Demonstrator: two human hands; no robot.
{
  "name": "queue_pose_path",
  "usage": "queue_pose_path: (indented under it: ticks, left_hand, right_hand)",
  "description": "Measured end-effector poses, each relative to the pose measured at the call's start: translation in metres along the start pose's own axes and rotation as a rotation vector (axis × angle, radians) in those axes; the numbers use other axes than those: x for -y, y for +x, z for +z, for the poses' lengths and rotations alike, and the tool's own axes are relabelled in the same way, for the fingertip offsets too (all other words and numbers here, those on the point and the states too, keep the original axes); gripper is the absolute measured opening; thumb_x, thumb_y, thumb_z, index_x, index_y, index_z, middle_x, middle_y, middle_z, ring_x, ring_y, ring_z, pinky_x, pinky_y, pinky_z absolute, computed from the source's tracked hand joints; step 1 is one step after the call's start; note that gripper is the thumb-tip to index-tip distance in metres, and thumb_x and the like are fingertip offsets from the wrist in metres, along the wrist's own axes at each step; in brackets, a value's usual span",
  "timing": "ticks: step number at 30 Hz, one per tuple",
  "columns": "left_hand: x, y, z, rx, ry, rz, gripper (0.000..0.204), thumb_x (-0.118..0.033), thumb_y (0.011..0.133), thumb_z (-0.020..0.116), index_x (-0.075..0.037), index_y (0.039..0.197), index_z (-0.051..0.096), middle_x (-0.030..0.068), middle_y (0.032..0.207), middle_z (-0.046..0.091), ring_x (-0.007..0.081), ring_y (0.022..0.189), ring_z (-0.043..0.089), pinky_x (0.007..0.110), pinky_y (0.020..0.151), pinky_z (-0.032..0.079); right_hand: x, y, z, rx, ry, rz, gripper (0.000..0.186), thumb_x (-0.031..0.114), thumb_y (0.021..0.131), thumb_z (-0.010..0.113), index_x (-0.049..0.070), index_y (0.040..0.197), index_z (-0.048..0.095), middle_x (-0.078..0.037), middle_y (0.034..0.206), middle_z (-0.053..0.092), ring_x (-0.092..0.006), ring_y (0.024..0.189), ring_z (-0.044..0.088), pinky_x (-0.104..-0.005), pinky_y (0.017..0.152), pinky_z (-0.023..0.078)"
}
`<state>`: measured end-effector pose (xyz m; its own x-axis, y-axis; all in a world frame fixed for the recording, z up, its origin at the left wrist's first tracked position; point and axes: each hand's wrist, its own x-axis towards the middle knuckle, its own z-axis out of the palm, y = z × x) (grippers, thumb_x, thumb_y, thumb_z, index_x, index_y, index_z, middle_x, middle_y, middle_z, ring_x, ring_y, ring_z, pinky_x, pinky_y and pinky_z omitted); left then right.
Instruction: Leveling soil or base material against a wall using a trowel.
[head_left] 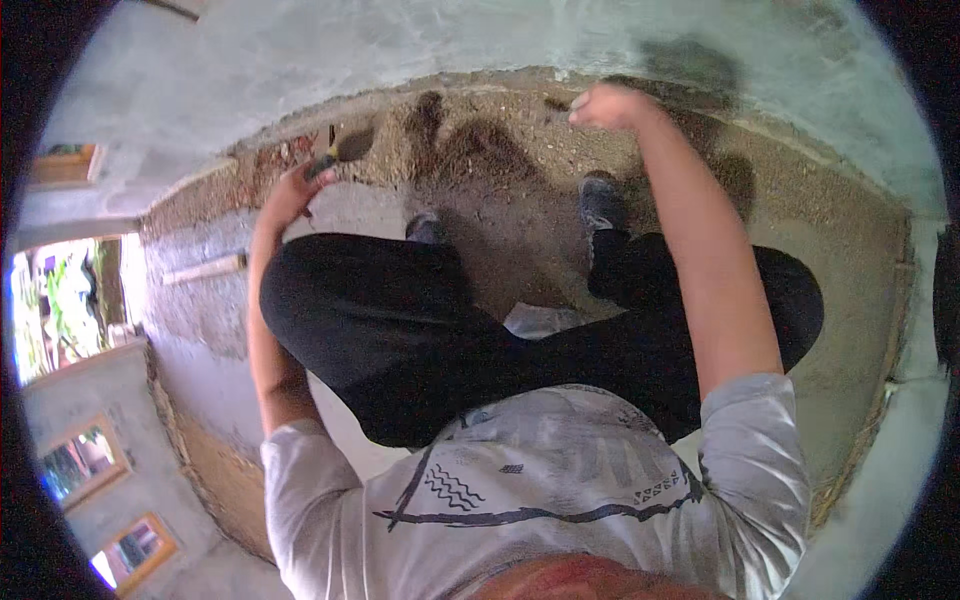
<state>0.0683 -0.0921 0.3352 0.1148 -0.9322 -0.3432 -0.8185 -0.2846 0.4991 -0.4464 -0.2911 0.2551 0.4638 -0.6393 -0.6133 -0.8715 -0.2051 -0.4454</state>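
I squat over a strip of sand and gravel along the base of a grey plastered wall. My left hand grips the handle of a trowel, its blade low over the gravel at the strip's left part. My right hand is raised toward the right, by the wall's base, with fingers curled; a small dark shape is at its fingertips, too blurred to tell whether it is held. My two shoes stand just short of the gravel.
A wooden board lies on the concrete floor at the left. Reddish rubble sits left of the trowel. An opening with greenery and wood-framed windows are in the left walls. Another wall bounds the right.
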Motion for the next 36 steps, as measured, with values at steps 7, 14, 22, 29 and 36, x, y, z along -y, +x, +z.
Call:
queue_pose_path:
  ticks: [7,14,22,29,36]
  left_hand:
    - [-0.117,-0.047,-0.058,0.091,0.285,0.097,0.073,-0.06,0.088,0.062,-0.004,0.135,0.054,0.0229,0.094,0.069,0.0257,0.073,0.069,0.04,0.063,0.054]
    - [-0.198,-0.076,-0.034,0.148,0.695,0.461,0.048,-0.047,0.09,0.062,-0.011,0.121,0.062,0.0194,0.097,0.07,0.0401,0.096,0.066,0.05,0.083,0.051]
    - [-0.15,-0.052,0.0,0.328,0.577,0.505,0.062,-0.059,0.087,0.059,-0.011,0.126,0.061,0.0198,0.107,0.069,0.0426,0.1,0.064,0.053,0.087,0.05]
    - [-0.14,-0.009,-0.031,0.553,0.697,0.196,0.071,-0.063,0.088,0.058,-0.01,0.135,0.056,0.0238,0.126,0.062,0.0399,0.115,0.058,0.049,0.097,0.045]
    - [-0.129,0.027,-0.029,0.525,0.6,0.246,0.054,-0.047,0.096,0.054,-0.005,0.131,0.059,0.0218,0.122,0.064,0.0405,0.113,0.059,0.05,0.094,0.046]
  right_hand:
    - [0.028,-0.018,0.011,-0.55,0.472,-0.161,0.04,0.035,0.095,0.063,0.004,0.12,0.066,-0.003,0.079,0.063,-0.0173,0.069,0.057,-0.037,0.065,0.048]
    - [-0.093,0.077,0.175,-0.624,0.408,0.16,0.041,0.035,0.095,0.056,-0.001,0.114,0.063,-0.027,0.106,0.067,-0.0417,0.103,0.064,-0.0463,0.089,0.047]
    - [-0.108,0.067,0.171,-0.664,0.26,0.204,0.053,0.045,0.096,0.053,-0.005,0.092,0.067,-0.026,0.094,0.068,-0.0427,0.091,0.065,-0.0482,0.081,0.047]
    - [-0.062,0.049,0.163,-0.922,0.258,0.003,0.045,0.043,0.099,0.051,0.001,0.093,0.066,-0.024,0.089,0.067,-0.0453,0.086,0.062,-0.048,0.077,0.047]
    - [-0.097,0.057,0.203,-0.537,-0.076,0.302,0.045,0.044,0.099,0.047,0.004,0.107,0.065,-0.025,0.109,0.065,-0.046,0.101,0.061,-0.0516,0.085,0.048]
